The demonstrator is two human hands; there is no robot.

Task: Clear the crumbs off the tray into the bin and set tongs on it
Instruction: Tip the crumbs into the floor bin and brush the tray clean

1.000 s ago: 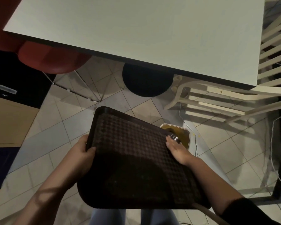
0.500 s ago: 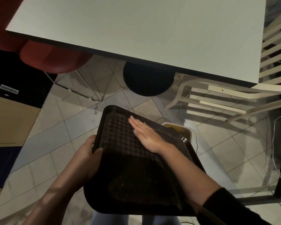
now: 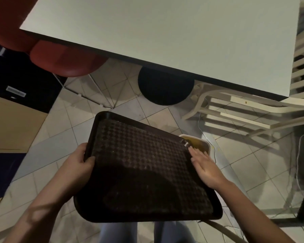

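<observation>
A dark brown tray (image 3: 140,165) with a bumpy textured surface is held over the tiled floor, tilted with its right side lower. My left hand (image 3: 79,162) grips its left rim, thumb on top. My right hand (image 3: 204,168) lies flat with fingers stretched out on the tray's right edge. Just beyond that edge a small bin (image 3: 199,145) with a white rim and yellowish inside stands on the floor, mostly hidden by the tray. No tongs are in view.
A white table (image 3: 165,37) fills the top, with its round black base (image 3: 165,88) on the floor. A red chair (image 3: 60,60) is at the left, a white slatted chair (image 3: 244,111) at the right. Cables (image 3: 298,172) run on the floor at the right.
My right hand has swept from the tray's upper middle to its right edge over the bin. The left hand keeps its grip and the tray has barely shifted.
</observation>
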